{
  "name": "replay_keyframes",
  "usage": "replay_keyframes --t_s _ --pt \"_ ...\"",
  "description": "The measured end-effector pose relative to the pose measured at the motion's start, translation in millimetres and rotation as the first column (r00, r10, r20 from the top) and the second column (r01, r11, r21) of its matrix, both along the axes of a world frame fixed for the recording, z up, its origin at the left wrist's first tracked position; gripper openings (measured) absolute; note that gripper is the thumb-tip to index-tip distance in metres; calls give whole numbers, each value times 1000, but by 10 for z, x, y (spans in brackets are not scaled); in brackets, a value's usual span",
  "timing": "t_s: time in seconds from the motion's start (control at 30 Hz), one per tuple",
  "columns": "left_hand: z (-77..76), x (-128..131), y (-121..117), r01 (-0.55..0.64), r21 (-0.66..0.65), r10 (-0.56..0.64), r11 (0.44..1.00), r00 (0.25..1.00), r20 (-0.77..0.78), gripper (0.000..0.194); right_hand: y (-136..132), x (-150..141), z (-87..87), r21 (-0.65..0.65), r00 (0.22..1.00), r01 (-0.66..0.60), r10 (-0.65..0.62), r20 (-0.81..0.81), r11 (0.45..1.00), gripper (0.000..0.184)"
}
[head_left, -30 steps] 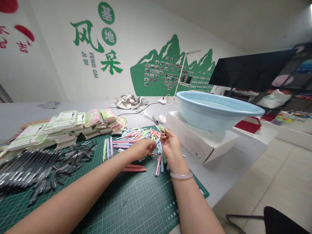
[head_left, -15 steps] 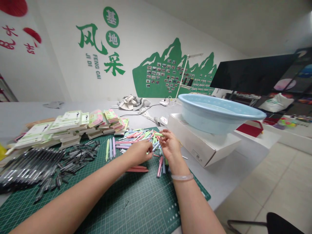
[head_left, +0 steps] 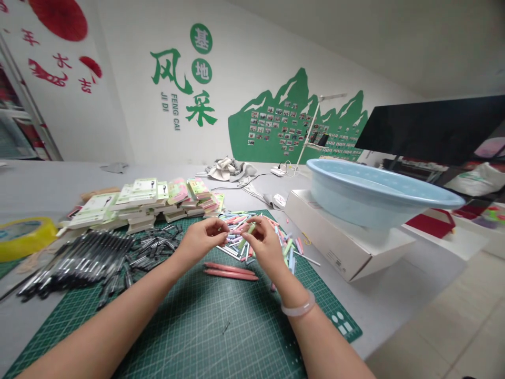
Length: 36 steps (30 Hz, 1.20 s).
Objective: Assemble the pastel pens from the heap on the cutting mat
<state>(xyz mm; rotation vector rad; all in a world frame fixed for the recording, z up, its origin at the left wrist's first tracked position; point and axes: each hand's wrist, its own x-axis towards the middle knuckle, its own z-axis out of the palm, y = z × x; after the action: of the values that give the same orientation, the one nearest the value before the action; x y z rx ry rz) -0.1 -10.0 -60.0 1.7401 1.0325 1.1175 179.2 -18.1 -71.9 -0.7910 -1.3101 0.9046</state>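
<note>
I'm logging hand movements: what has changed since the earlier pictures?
The bare left hand and right hand moved left relative to the two slender red pens. The view swung left, showing more of the yellow tape roll. The right hand kept its slim pale-green piece; pens and wide blue plastic basin stayed put.

Shiny plastic is seen against a matt mat [head_left: 189, 337].
A satin plastic sheen is shown by the pastel pens [head_left: 231, 275], a glassier one by the black pens [head_left: 82, 258]. The basin [head_left: 355, 202] is formed in smooth plastic, the white box [head_left: 315, 231] in card. A polished surface is seen on the bracelet [head_left: 299, 307], a glossy one on the tape [head_left: 39, 239]; the cloth [head_left: 223, 169] is dull.
</note>
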Motion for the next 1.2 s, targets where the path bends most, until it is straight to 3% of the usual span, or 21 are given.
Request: replay_keyframes --t_s 0.17,0.33,0.4,0.5,0.6,0.7,0.87,1.07,1.2 --pt "-13 -28 41 -14 6 14 1000 1000 7 16 -15 -37 -3 39 997 -4 1 82 999 25" --pt "-82 -33 77 23 -30 -22 999 999 31 15 45 -17 -62 -99 980 -138 121 -161 985 26" --pt "-116 -22 86 38 -45 -37 998 999 34 16 104 16 -116 -233 920 -236 141 -365 943 26" --pt "-147 -4 97 48 -78 -45 996 998 42 17 195 61 -200 -444 743 -426 25 -669 788 14" --pt "-153 6 100 45 -106 -39 993 997 62 16 225 61 -246 -477 655 -505 -41 -755 719 12" --pt "-159 16 89 59 -134 -45 989 993 110 18 191 22 -248 -447 685 -493 17 -729 746 17" --pt "-176 53 54 42 -182 -3 982 978 209 25 130 -42 -241 -399 786 -361 45 -616 843 26" --pt "-137 111 14 -19 -131 38 991 988 147 24 98 -78 -237 -271 926 -127 16 -377 954 25" --pt "-112 122 -13 -85 -50 89 995 993 80 18 56 -84 -203 -129 980 -30 4 -197 991 22"
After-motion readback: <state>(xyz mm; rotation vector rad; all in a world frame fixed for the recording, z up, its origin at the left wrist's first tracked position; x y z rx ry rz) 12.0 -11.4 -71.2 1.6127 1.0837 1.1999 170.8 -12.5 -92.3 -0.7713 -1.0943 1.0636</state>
